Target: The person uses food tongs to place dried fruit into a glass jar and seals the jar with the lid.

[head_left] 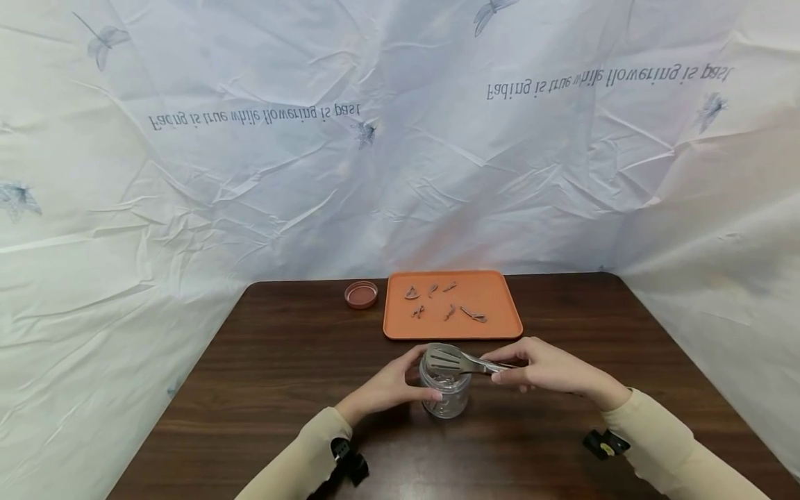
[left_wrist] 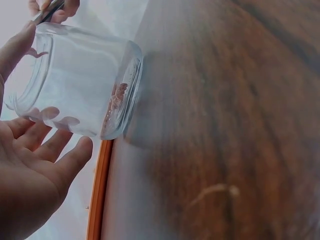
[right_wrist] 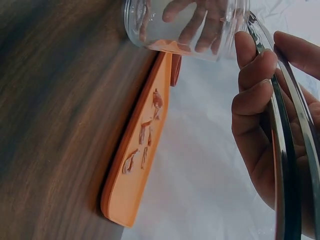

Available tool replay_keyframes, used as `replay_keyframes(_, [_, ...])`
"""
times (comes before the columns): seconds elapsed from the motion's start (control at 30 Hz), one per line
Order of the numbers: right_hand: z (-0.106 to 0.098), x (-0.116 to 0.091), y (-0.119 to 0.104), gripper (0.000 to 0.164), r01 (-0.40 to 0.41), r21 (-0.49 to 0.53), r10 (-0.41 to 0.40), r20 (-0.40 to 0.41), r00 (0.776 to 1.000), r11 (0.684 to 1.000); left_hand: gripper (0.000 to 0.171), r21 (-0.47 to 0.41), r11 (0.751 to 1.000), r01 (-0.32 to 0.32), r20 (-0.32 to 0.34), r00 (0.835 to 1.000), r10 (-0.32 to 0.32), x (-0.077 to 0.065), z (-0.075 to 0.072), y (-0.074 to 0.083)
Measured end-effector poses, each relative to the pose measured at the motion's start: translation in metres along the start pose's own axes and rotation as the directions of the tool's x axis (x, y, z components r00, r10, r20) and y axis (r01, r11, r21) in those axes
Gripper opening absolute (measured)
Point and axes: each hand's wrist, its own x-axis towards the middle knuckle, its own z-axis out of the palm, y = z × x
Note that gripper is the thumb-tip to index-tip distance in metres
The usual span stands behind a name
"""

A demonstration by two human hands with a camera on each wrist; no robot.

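Observation:
A clear glass jar (head_left: 445,397) stands on the dark wooden table (head_left: 281,375), a little in front of an orange tray (head_left: 500,321). My left hand (head_left: 400,383) grips the jar from its left side, thumb in front and fingers behind. In the left wrist view a small brownish piece (left_wrist: 118,98) lies at the bottom of the jar (left_wrist: 75,80). My right hand (head_left: 519,368) holds metal tongs (head_left: 465,361) with slotted flat ends, which hover over the jar's mouth. The right wrist view shows the tongs' (right_wrist: 284,150) two arms pressed close together.
Several small brownish pieces (head_left: 473,314) lie scattered on the tray. A small red lid (head_left: 361,294) sits left of the tray. White printed sheeting (head_left: 400,139) walls the table on three sides. Black wrist straps (head_left: 603,444) are on both sleeves.

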Motion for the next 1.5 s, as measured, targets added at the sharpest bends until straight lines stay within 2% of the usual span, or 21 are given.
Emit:
replay_keyframes(0.37, [0.0, -0.001, 0.002, 0.047, -0.005, 0.016, 0.006, -0.004, 1.0, 1.0, 0.081, 0.012, 1.0, -0.014, 0.007, 1.0, 0.014, 0.002, 0.001, 0.0])
replay_keyframes(0.87, [0.001, -0.002, 0.003, 0.049, 0.01, -0.004, -0.01, -0.004, 1.0, 1.0, 0.081, -0.005, 1.0, 0.018, 0.004, 1.0, -0.018, 0.0, 0.0, 0.001])
replay_keyframes(1.1, [0.001, -0.003, 0.003, 0.049, 0.011, -0.003, -0.011, -0.009, 1.0, 1.0, 0.081, -0.023, 1.0, -0.005, 0.012, 1.0, 0.005, -0.001, 0.0, 0.0])
replay_keyframes(1.3, [-0.007, -0.004, 0.0, 0.05, 0.014, 0.007, -0.014, -0.03, 0.999, 1.0, 0.08, -0.018, 1.0, 0.0, 0.015, 1.0, 0.0, -0.001, 0.0, -0.001])
replay_keyframes(1.5, [-0.022, -0.006, -0.009, 0.049, -0.023, -0.008, 0.022, -0.097, 0.995, 1.0, 0.078, -0.012, 1.0, -0.008, 0.013, 1.0, 0.008, -0.001, 0.0, -0.001])
